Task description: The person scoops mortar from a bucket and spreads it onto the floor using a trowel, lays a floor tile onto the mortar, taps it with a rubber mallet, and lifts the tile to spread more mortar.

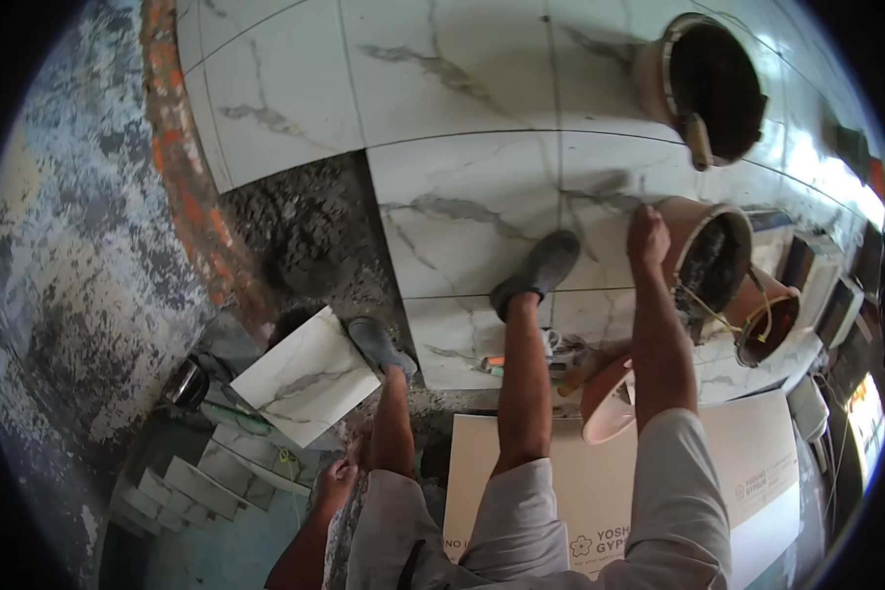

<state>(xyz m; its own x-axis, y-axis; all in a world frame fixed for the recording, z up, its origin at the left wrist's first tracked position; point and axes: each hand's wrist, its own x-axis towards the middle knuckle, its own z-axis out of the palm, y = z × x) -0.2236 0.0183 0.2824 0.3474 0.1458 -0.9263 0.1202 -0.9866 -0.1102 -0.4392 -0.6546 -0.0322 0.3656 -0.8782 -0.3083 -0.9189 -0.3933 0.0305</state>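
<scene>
The right hand (647,236) is curled, fingers pressed together, touching the rim of a mortar bucket (710,258) just to its right; whether it grips the rim cannot be told. Left of it, laid tile (462,211) runs open to an edge against bare mortar bed (300,231). The left hand (334,484) hangs loosely curled, holding nothing, just below a loose tile (305,376).

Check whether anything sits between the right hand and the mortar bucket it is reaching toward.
Nothing visible does. The right hand is right beside the near rim of the mortar bucket, over bare marble-look floor tile.
</scene>
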